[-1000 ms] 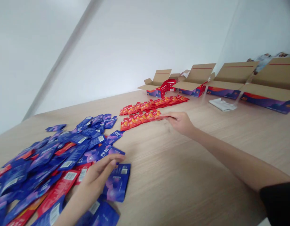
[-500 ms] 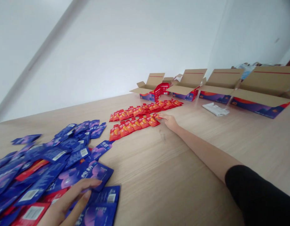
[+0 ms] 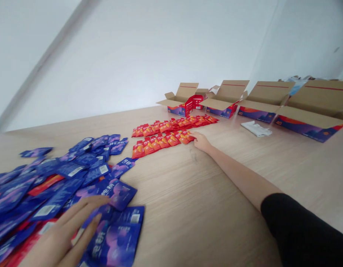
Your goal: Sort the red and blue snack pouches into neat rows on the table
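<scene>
Right hand [image 3: 202, 143] has lowered a flat red packet [image 3: 186, 138], grip unclear. Left hand [image 3: 62, 230] spreads loosely over glossy blue packets [image 3: 66, 190].

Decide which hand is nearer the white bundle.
Right: the right hand is left of the white bundle, by the red packets; the left hand is farther, over the blue packets.

Fg L on pale wooden table [image 3: 193, 207]: heap of flat blue film pouches [image 3: 72, 169], few flat red film pouches [image 3: 46, 185] in it, L hand [image 3: 62, 231] over near side. Ctr, beyond heap & to R: two rows of flat red-orange film pouches [image 3: 160, 142], one behind other; R hand [image 3: 202, 143] at front row's R end. Bkgd R: four open brown cardboard boxes [image 3: 224, 104] abreast, flat white bundle [image 3: 256, 128] before them; white wall [image 3: 160, 48] behind.
</scene>
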### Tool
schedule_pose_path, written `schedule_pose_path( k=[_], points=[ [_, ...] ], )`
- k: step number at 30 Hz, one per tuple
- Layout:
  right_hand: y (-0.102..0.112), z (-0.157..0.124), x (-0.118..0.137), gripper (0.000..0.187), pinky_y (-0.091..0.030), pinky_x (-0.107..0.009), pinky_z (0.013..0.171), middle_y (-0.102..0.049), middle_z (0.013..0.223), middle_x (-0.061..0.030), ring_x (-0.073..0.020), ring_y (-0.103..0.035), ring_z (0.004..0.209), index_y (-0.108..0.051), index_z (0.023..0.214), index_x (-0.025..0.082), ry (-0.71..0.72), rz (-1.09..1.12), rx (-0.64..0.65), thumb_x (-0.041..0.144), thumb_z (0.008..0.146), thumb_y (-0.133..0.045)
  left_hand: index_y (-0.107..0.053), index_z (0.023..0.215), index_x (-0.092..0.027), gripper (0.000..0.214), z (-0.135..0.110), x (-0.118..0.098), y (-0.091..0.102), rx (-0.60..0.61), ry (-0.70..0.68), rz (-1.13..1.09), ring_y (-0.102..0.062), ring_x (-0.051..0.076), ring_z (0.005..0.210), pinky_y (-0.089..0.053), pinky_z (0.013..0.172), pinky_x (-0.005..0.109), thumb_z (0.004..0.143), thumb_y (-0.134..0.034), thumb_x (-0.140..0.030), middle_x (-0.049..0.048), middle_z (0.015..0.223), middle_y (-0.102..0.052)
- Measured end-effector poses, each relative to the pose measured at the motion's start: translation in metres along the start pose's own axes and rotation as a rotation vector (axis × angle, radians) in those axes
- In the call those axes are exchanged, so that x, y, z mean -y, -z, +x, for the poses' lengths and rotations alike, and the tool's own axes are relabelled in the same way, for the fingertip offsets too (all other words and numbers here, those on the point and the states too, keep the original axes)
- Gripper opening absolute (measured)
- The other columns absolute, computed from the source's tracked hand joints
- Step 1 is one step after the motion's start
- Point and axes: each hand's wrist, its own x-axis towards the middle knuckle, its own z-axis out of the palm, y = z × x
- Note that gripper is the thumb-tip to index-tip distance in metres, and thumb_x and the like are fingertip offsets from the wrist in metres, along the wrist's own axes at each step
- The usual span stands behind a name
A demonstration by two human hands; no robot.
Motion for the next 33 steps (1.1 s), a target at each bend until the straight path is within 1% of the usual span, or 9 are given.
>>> schedule_pose_path(
  k=[5, 8, 10, 13, 15, 22, 26, 30, 33],
  points=[
    [0.013, -0.017, 0.007, 0.044, -0.049, -0.045, 0.098, -0.071, 0.107, -0.0121, -0.0277, -0.064, 0.105, -0.071, 0.104, 0.014, -0.04, 0.002, -0.078, 0.008, 0.068, -0.046, -0.064, 0.117, -0.019, 0.052, -0.008, 0.018, 0.057, 0.057, 0.246, 0.182, -0.061, 0.029, 0.113, -0.046, 0.103, 0.042, 0.083, -0.042, -0.052, 0.0082, 0.12, -0.068],
    [0.017, -0.028, 0.003, 0.035, -0.049, -0.045, 0.094, -0.071, 0.098, -0.0131, -0.0294, -0.064, 0.098, -0.07, 0.093, 0.016, -0.028, -0.011, -0.093, 0.01, 0.07, -0.045, -0.063, 0.115, -0.011, 0.052, -0.039, 0.042, 0.076, 0.143, 0.417, 0.278, -0.061, 0.029, 0.112, -0.045, 0.101, 0.04, 0.085, -0.04, -0.047, 0.0129, 0.121, -0.067],
    [0.019, -0.033, 0.001, 0.031, -0.049, -0.041, 0.09, -0.071, 0.095, -0.013, -0.0286, -0.065, 0.095, -0.07, 0.088, 0.018, 0.016, -0.065, -0.094, 0.009, 0.073, -0.044, -0.065, 0.111, -0.012, 0.051, -0.063, 0.056, 0.08, 0.209, 0.439, 0.319, -0.061, 0.029, 0.111, -0.045, 0.099, 0.039, 0.086, -0.039, -0.048, 0.0137, 0.117, -0.068],
    [0.021, -0.04, 0.0, 0.029, -0.049, -0.038, 0.086, -0.071, 0.095, -0.013, -0.0278, -0.065, 0.092, -0.068, 0.085, 0.02, 0.077, -0.115, -0.089, 0.008, 0.076, -0.043, -0.068, 0.109, -0.016, 0.055, -0.086, 0.063, 0.073, 0.198, 0.399, 0.454, -0.061, 0.03, 0.107, -0.046, 0.096, 0.04, 0.087, -0.039, -0.057, 0.0135, 0.113, -0.067],
    [0.02, -0.044, -0.001, 0.028, -0.049, -0.038, 0.084, -0.071, 0.093, -0.0105, -0.0271, -0.065, 0.089, -0.067, 0.084, 0.023, 0.081, -0.139, -0.101, 0.009, 0.078, -0.043, -0.067, 0.111, -0.018, 0.058, -0.088, 0.058, 0.064, 0.156, 0.429, 0.545, -0.061, 0.031, 0.106, -0.047, 0.094, 0.04, 0.088, -0.038, -0.062, 0.0135, 0.113, -0.066],
    [0.021, -0.054, 0.0, 0.026, -0.05, -0.037, 0.083, -0.071, 0.086, -0.0084, -0.0261, -0.066, 0.085, -0.066, 0.074, 0.024, 0.008, -0.15, -0.099, 0.01, 0.077, -0.044, -0.063, 0.113, -0.009, 0.059, -0.054, 0.035, 0.036, 0.235, 0.539, 0.68, -0.065, 0.033, 0.097, -0.052, 0.079, 0.04, 0.088, -0.041, -0.058, 0.019, 0.113, -0.06],
    [0.025, -0.06, 0.008, 0.024, -0.051, -0.038, 0.082, -0.071, 0.082, -0.0086, -0.0258, -0.065, 0.081, -0.066, 0.07, 0.021, -0.017, -0.125, -0.117, 0.012, 0.072, -0.044, -0.067, 0.105, -0.006, 0.045, -0.039, 0.029, 0.021, 0.216, 0.566, 0.731, -0.064, 0.035, 0.1, -0.051, 0.08, 0.039, 0.083, -0.051, -0.041, 0.0222, 0.109, -0.061],
    [0.028, -0.06, 0.019, 0.024, -0.051, -0.037, 0.08, -0.07, 0.079, -0.0078, -0.0241, -0.064, 0.079, -0.065, 0.069, 0.02, 0.011, -0.07, -0.136, 0.014, 0.069, -0.043, -0.066, 0.104, -0.004, 0.034, -0.036, 0.024, 0.007, 0.168, 0.541, 0.76, -0.064, 0.035, 0.1, -0.051, 0.079, 0.041, 0.084, -0.042, -0.016, 0.0231, 0.107, -0.063],
    [0.03, -0.057, 0.036, 0.025, -0.051, -0.038, 0.081, -0.069, 0.08, -0.0089, -0.0241, -0.064, 0.08, -0.066, 0.069, 0.019, 0.07, -0.001, -0.168, 0.013, 0.07, -0.042, -0.064, 0.107, -0.006, 0.037, -0.035, 0.025, 0.013, 0.133, 0.503, 0.761, -0.065, 0.032, 0.1, -0.05, 0.079, 0.038, 0.085, -0.034, -0.007, 0.0206, 0.106, -0.065]
  ],
)
